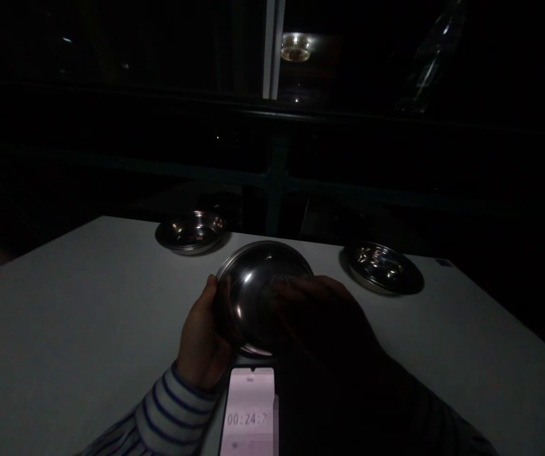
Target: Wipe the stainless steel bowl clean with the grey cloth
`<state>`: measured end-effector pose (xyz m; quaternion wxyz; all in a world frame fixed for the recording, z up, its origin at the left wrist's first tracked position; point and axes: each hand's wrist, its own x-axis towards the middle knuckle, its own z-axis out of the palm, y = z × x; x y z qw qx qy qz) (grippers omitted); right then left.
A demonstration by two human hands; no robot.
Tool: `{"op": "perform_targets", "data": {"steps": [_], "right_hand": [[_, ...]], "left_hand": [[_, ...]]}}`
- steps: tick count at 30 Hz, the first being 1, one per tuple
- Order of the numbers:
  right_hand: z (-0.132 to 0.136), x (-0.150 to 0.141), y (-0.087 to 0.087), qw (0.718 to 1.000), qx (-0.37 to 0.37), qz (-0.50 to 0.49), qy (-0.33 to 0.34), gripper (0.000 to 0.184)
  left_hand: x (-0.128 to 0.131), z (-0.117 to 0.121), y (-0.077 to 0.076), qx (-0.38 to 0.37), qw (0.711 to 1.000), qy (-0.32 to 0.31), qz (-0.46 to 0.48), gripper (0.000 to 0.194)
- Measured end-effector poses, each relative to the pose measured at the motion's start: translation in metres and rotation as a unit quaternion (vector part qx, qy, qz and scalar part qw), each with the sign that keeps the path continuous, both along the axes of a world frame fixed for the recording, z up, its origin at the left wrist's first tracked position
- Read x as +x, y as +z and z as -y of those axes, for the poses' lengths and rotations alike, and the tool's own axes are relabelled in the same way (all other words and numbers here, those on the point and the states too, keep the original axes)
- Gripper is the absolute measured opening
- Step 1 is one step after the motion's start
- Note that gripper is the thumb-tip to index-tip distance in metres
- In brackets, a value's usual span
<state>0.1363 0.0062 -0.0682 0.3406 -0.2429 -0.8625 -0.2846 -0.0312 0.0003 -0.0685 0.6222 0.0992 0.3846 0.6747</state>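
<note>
Head view, dim room: the round, polished silver metal bowl (253, 266) is up in front of the wearer, near the middle of the smooth white table (87, 316), tilted so a broad rounded face shows. Surface mirror-like, mostly dark; two bright highlights left of centre, a pale rim along the top, a pinkish gleam at the lower edge. Small stamped marking at upper right – illegible from where I stand.

Left hand (201, 339), below a white sleeve with dark-blue stripes (172, 405), grips the bowl's left edge, thumb at the rim. Right hand (322, 307) in deep shadow, fingers laid over the right part of the face; whether it holds anything – cannot tell.

Nearest the wearer, a lit dark-edged phone (248, 405) reads 00:24, further digits obscured. Two shallow silver metal bowls (386, 272) sit toward the far edge, one each side.
</note>
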Motion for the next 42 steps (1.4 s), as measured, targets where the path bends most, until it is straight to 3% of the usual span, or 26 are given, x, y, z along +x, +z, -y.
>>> {"op": "perform_targets", "data": {"steps": [7,13,17,24,28,34,42], "right_hand": [[0.002,-0.005,-0.006,1.0,0.013,-0.007,-0.004,0.024],[0.001,-0.005,0.0,0.999,-0.015,-0.031,-0.001,0.022],[0.002,-0.007,-0.005,1.0,0.012,-0.008,0.0,0.023],[0.0,-0.012,-0.006,1.0,-0.016,-0.02,-0.006,0.023],[0.005,-0.018,-0.014,0.999,-0.005,-0.023,0.042,0.02],[0.005,-0.007,-0.004,0.997,-0.027,0.005,0.072,0.019],[0.003,-0.002,-0.003,0.997,-0.02,0.038,0.07,0.018]], "left_hand": [[0.0,0.0,0.0,-0.013,1.0,-0.014,-0.009,0.025],[-0.001,0.001,-0.001,-0.011,1.0,-0.018,0.015,0.026],[-0.001,0.001,-0.001,-0.017,0.999,-0.037,0.0,0.026],[0.0,0.0,0.001,-0.016,1.0,-0.021,-0.002,0.027],[-0.004,-0.001,0.002,-0.002,1.0,0.015,0.0,0.026],[-0.011,-0.005,-0.001,0.037,0.997,0.062,-0.013,0.025],[-0.01,-0.006,-0.001,0.04,0.998,0.043,0.017,0.027]]}}
